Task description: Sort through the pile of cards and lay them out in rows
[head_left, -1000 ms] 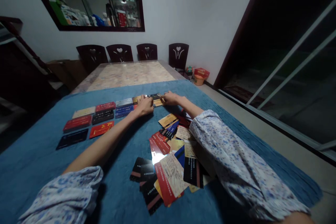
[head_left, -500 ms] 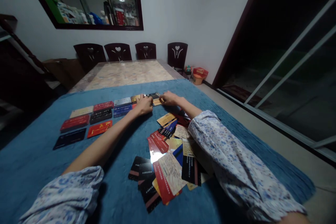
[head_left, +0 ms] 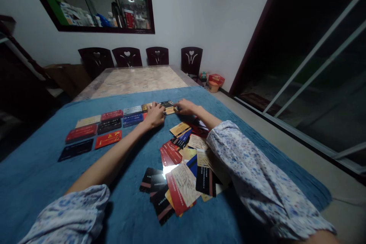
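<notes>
Both my hands are at the far rows of cards on the blue cloth (head_left: 120, 190). Between them lies a gold card (head_left: 170, 110), just in front of a black card (head_left: 166, 103). My left hand (head_left: 156, 115), fingers bent, is at the gold card's left edge and partly covers an orange-red card (head_left: 145, 115). At the right edge of the gold card, my right hand (head_left: 185, 106) has its fingers closed. Closer to me spreads a loose, overlapping pile of cards, with a red-and-white card (head_left: 183, 185) and a black striped card (head_left: 204, 181) on top.
Laid-out cards stretch leftward, among them a dark blue card (head_left: 76, 150), a red-and-gold card (head_left: 108, 139) and a blue card (head_left: 133, 119). Beyond the cloth is the bare marble tabletop (head_left: 140, 78). Several dark chairs (head_left: 127, 57) stand behind it.
The view has shifted slightly. Both hands stay around the gold card, with only slight finger movement. The laid-out cards and the pile look the same.
</notes>
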Tool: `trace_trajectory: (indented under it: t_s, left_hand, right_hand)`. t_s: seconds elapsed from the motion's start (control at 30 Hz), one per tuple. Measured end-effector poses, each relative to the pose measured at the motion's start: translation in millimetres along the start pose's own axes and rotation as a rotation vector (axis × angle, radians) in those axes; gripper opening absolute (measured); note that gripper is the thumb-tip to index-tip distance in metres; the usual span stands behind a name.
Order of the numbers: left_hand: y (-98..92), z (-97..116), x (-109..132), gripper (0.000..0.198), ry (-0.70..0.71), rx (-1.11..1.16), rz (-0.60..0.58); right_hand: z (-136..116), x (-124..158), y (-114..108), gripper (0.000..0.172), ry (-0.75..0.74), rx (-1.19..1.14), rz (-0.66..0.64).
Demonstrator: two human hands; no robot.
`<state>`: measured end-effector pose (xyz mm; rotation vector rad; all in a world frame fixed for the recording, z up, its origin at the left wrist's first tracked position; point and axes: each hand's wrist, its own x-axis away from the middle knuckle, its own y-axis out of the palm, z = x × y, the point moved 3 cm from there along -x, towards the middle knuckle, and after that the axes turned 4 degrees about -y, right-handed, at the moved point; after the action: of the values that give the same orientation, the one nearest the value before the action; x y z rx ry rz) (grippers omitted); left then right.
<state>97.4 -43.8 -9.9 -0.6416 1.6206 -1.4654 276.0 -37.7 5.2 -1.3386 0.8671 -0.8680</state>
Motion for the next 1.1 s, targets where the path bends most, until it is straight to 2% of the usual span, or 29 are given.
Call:
trace_trajectory:
  t_s: [0.23,0.6,0.87,1.1]
  left_hand:
    - [-5.6,11,11,0.025,0.067,0.063,0.076]
    - [-13.3,59,19,0.025,0.196,0.137,0.046]
    - [-15.3,94,20,0.025,0.295,0.147,0.006]
    - [-6.3,117,11,0.035,0.365,0.154,-0.079]
  right_hand:
    - [5,33,-11,0.04,0.016,0.008,-0.017]
    - [19,95,-12,0.034,0.053,-0.04,0.086]
    - [24,144,-1,0.031,0.111,-0.064,0.136]
    - [34,172,13,0.033,0.193,-0.058,0.157]
